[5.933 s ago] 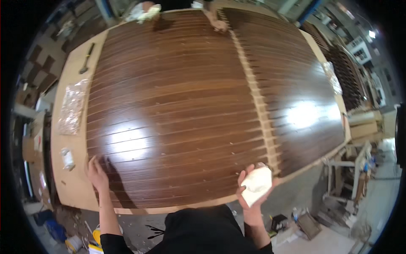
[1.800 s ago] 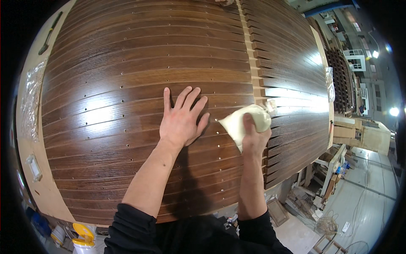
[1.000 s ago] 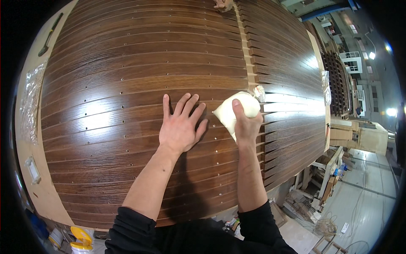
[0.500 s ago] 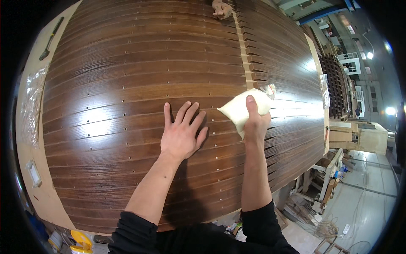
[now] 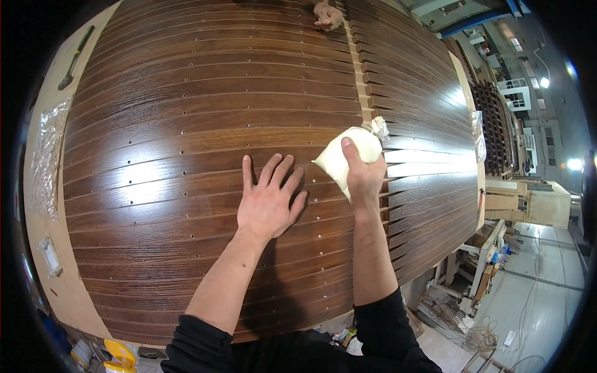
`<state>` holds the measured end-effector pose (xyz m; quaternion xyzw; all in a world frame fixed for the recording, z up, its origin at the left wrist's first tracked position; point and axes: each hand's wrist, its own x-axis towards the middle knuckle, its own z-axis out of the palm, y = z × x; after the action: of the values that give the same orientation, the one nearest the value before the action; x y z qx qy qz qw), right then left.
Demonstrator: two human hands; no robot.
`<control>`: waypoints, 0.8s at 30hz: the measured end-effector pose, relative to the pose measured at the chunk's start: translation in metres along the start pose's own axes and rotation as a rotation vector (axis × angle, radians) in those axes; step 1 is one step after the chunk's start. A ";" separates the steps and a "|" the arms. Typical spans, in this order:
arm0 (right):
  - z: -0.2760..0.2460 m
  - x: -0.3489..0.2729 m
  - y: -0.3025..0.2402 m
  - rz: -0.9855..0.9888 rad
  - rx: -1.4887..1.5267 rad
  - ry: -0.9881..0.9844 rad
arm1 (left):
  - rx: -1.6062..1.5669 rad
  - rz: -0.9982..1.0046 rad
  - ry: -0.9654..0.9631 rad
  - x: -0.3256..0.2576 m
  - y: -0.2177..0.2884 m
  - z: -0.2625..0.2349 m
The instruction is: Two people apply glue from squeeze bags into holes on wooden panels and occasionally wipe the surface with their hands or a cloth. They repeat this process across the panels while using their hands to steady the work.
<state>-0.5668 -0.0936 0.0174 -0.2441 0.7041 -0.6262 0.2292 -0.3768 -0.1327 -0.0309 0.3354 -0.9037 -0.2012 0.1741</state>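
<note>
My right hand [image 5: 365, 177] is wrapped round a cream-coloured, soft bag [image 5: 339, 155], thumb on top. The bag's pointed corner faces left, and its twisted clear end sticks out at the upper right. Flat on the dark brown wooden slats [image 5: 155, 248] rests my left hand [image 5: 267, 202], fingers spread and nothing in it. Rows of small holes run across the slats. Several holes beside my left hand, below the bag's tip, show white filling [image 5: 319, 217].
At the far edge another person's hand [image 5: 328, 17] is over the slats. A hammer-like tool [image 5: 76, 59], clear plastic wrap [image 5: 46, 158] and a small white holder [image 5: 51, 256] lie on the left border. Yellow-lidded buckets [image 5: 121, 352] stand below; wooden frames [image 5: 488, 255] lie at right.
My right hand has shifted slightly left with the bag, whose tip is now nearer my left hand. The left hand has stayed nearly in place.
</note>
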 end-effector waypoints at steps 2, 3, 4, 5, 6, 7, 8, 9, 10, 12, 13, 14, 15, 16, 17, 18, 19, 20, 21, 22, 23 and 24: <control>0.011 -0.003 -0.003 -0.001 0.008 -0.016 | 0.027 -0.009 -0.005 -0.001 -0.006 -0.010; 0.008 -0.003 -0.003 -0.010 -0.016 -0.016 | 0.017 -0.006 -0.005 -0.001 -0.004 -0.007; 0.005 -0.003 -0.002 -0.011 -0.023 -0.013 | 0.008 -0.004 -0.006 0.000 -0.002 -0.005; 0.001 -0.003 0.000 -0.030 -0.077 -0.014 | 0.001 -0.002 -0.005 0.000 -0.001 -0.002; 0.002 -0.004 0.000 -0.045 -0.120 -0.020 | 0.004 0.000 -0.006 0.000 -0.002 -0.001; 0.001 -0.004 -0.001 -0.043 -0.115 -0.021 | 0.007 0.003 -0.006 0.000 -0.004 -0.001; -0.002 -0.005 -0.002 -0.001 -0.059 0.016 | 0.013 0.002 -0.009 -0.001 -0.004 -0.001; -0.003 -0.005 -0.008 0.032 -0.013 0.052 | 0.002 0.007 0.002 -0.001 -0.004 -0.002; -0.004 -0.004 -0.012 0.020 0.010 0.071 | -0.010 0.011 0.013 -0.002 -0.004 -0.003; -0.001 0.002 -0.018 0.012 0.066 0.081 | -0.005 0.011 0.017 -0.001 -0.004 -0.003; 0.000 0.006 -0.020 0.009 0.125 0.094 | 0.002 0.010 0.015 0.000 -0.004 -0.002; -0.001 0.010 -0.017 0.000 0.105 0.069 | 0.003 0.014 0.015 0.000 -0.004 -0.003; 0.001 0.014 -0.015 -0.002 0.106 0.072 | 0.006 0.012 0.007 -0.001 -0.004 -0.003; 0.004 0.017 -0.011 -0.023 0.117 0.058 | 0.008 0.009 -0.001 -0.001 -0.004 -0.003; 0.006 0.019 -0.008 -0.044 0.127 0.042 | 0.009 0.011 0.001 -0.001 -0.003 -0.003; 0.008 0.022 -0.007 -0.017 0.103 0.050 | 0.010 0.005 -0.011 -0.001 -0.002 -0.003; 0.008 0.025 -0.005 -0.019 0.104 0.050 | 0.011 -0.001 -0.023 0.000 -0.001 -0.004; 0.009 0.027 -0.004 -0.020 0.088 0.043 | 0.012 -0.001 -0.020 0.001 -0.001 -0.004; 0.012 0.027 -0.003 -0.016 0.076 0.034 | 0.006 0.001 -0.019 0.000 -0.001 -0.004; 0.014 0.028 -0.001 -0.012 0.079 0.032 | 0.000 0.002 -0.018 -0.001 -0.002 -0.004; 0.016 0.028 0.000 -0.006 0.060 0.041 | 0.003 -0.001 -0.021 -0.001 -0.003 -0.004; 0.018 0.028 0.000 -0.001 0.039 0.051 | -0.001 0.002 -0.017 -0.001 -0.003 -0.005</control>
<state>-0.5773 -0.1253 0.0147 -0.2236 0.6973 -0.6460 0.2155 -0.3719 -0.1350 -0.0285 0.3328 -0.9053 -0.2044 0.1668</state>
